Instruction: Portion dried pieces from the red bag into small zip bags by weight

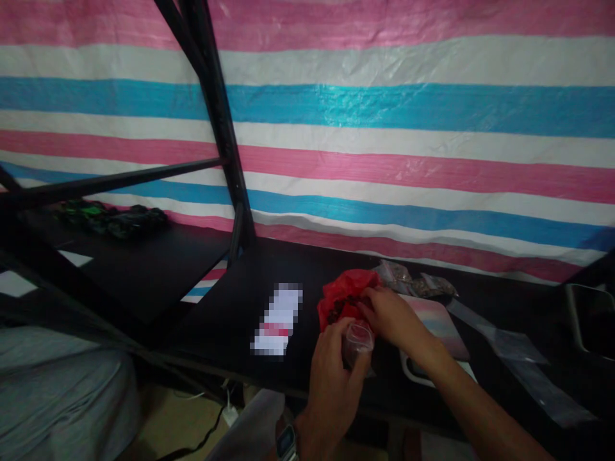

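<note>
A wristwatch [287, 442] sits at the bottom edge of the view on the left wrist, and just above it the left hand [331, 378] is curled around a small clear plastic bag [358, 339], holding it upright with its mouth open. The right hand [391, 314] reaches in from the right, its fingers pinched together at the edge of a red plastic bag [343, 296]; whether it grips anything between them cannot be told. The red bag lies open on the black table [230, 314], just behind and touching the clear bag, with dark small pieces showing inside. Behind the red bag, to its right, lie a few filled clear packets [416, 282]. Right of the red bag, under the right forearm, is a pastel-coloured pad [444, 326] over a white tray edge. Farther right of it lie flat empty clear bags [519, 349]. Left of the red bag lies a blurred white and pink label [277, 319]. Well left and behind stands a black metal frame [225, 141], with dark green things [110, 218] on its shelf. A striped pink, white and blue tarp [408, 128] hangs behind the table.
</note>
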Tool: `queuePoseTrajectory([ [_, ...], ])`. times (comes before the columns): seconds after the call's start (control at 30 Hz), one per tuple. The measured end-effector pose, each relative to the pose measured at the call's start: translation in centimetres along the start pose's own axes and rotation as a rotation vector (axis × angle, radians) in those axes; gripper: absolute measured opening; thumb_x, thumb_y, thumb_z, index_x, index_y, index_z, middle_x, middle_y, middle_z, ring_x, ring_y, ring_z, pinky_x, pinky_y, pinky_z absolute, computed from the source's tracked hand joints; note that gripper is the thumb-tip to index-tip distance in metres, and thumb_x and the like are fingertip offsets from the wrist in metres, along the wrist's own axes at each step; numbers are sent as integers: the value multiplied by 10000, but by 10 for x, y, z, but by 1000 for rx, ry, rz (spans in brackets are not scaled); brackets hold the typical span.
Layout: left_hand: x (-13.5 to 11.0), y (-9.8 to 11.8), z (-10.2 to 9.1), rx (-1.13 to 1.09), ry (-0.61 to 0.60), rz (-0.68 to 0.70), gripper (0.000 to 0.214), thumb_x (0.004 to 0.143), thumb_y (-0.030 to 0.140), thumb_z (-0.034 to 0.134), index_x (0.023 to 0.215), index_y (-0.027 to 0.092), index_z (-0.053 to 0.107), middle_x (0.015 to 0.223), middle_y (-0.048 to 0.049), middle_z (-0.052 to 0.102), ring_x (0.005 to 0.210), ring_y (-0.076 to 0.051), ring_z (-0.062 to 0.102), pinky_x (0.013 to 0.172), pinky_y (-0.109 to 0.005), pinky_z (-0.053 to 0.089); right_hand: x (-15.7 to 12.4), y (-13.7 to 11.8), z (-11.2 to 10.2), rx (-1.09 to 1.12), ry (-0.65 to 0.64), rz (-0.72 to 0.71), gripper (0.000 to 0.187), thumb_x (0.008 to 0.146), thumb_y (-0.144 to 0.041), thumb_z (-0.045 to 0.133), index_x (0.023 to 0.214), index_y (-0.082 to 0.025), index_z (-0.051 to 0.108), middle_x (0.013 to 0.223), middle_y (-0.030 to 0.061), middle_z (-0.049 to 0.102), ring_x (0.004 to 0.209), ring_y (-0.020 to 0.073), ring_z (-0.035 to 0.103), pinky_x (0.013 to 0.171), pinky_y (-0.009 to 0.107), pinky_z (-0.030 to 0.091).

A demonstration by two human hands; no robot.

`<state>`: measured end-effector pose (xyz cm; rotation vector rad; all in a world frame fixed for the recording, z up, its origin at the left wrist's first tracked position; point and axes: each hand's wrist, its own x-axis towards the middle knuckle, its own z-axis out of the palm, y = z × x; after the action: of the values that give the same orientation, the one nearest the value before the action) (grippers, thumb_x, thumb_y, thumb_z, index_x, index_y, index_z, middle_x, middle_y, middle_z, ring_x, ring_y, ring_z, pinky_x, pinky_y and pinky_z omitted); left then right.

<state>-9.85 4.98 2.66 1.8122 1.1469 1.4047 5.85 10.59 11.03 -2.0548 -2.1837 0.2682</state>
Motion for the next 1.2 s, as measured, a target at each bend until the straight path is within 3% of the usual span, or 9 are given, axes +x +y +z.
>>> queuePoseTrajectory([
  [0.2, -2, -12, -12, 217, -116, 73, 327, 991, 235, 614, 1315, 201, 643, 1441, -166, 682, 1251, -314, 721, 1000, -466, 616, 1, -6, 4, -46, -69, -22, 240, 975, -214, 622, 1187, -178, 731, 1163, 145, 808, 1056, 293, 768, 810, 316, 480],
  [0.37, -6, -12, -22, 201, -253, 185, 112, 996, 210, 639, 1104, 233, 656, 1026, -59, 781, 977, -255, 756, 824, -362, 624, -3, -14, -2, -46, -76, -78, 310, 883, -92, 635, 1166, -167, 737, 1202, 159, 786, 1129, 291, 734, 888, 316, 474],
  [0.57, -7, -12, -27, 204, -310, 177, 184, 983, 142, 638, 1154, 211, 638, 1105, -67, 760, 1082, -269, 701, 943, -414, 603, 11, -24, -2, 60, -86, -175, 318, 883, -106, 629, 1178, -174, 727, 1143, 90, 804, 1017, 213, 748, 847, 264, 484],
  [0.67, -10, -13, -28, 178, -303, 176, 184, 983, 147, 637, 1154, 217, 645, 1106, -68, 757, 1082, -265, 691, 923, -400, 602, 12, -26, -1, 77, -103, -175, 335, 835, -70, 648, 1144, -159, 742, 1110, 104, 806, 993, 229, 747, 819, 276, 481],
  [0.77, -12, -12, -31, 98, -263, 133, 153, 994, 160, 622, 1130, 218, 663, 1067, -69, 755, 1025, -254, 697, 866, -375, 602, 5, -25, -2, 84, -112, -147, 316, 795, -22, 630, 1063, -142, 750, 1053, 131, 802, 968, 257, 741, 787, 300, 468],
  [0.87, -11, -11, -33, -40, -231, 39, 127, 1003, 187, 611, 1100, 216, 687, 1050, -74, 752, 987, -242, 706, 859, -368, 599, 0, -21, -1, 150, -153, -145, 328, 763, -1, 633, 1024, -160, 753, 1000, 96, 806, 910, 228, 742, 752, 280, 471],
  [1.07, -5, -12, -29, -299, -251, -202, 187, 1007, 345, 638, 1120, 216, 713, 1096, -82, 744, 1012, -237, 697, 930, -367, 548, 6, -12, 11, 409, -231, -135, 289, 719, -70, 719, 984, -177, 760, 944, 54, 806, 843, 211, 739, 757, 285, 530],
  [1.2, -1, -15, -28, -408, -205, -242, 244, 1002, 411, 637, 1125, 209, 691, 1067, -79, 750, 981, -237, 700, 904, -363, 539, 8, -3, 15, 613, -286, -85, 235, 709, -147, 730, 940, -182, 751, 854, 34, 785, 804, 209, 726, 753, 304, 555],
])
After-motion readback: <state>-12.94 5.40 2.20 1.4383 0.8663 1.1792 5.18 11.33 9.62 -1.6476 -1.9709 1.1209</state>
